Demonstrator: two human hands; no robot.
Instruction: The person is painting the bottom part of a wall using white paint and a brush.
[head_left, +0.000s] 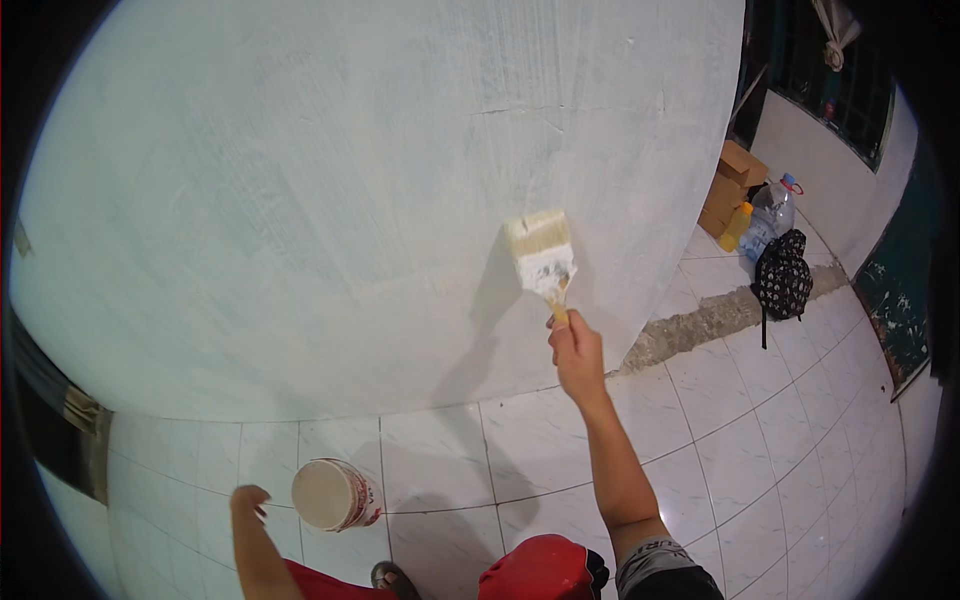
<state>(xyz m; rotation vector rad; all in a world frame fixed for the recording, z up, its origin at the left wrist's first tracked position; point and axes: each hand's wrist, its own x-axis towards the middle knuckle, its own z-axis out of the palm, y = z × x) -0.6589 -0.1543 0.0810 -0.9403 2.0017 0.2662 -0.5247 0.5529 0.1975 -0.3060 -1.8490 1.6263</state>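
Note:
My right hand (577, 352) grips the yellowish handle of a wide flat paintbrush (546, 262), its fingers wrapped around the lower end. White paint coats the brush's ferrule, and the pale bristles point up along the whitish wall (360, 225). Whether the bristle tips touch the wall, I cannot tell. Streaky, uneven brush marks cover the wall, with a thin crack higher up. Low on the left, my left hand (251, 498) hangs with bent fingers and nothing visible in it. Beside it, a white plastic paint bucket (330, 495) with red printing stands on the floor.
White floor tiles (435, 442) meet the wall's base. Right of the wall's edge, a rough cement strip (690, 330) crosses the floor. A black patterned backpack (783, 276), plastic bottles (775, 204) and cardboard boxes (724, 196) stand there. Red cloth (540, 570) and a sandalled foot (394, 579) show below.

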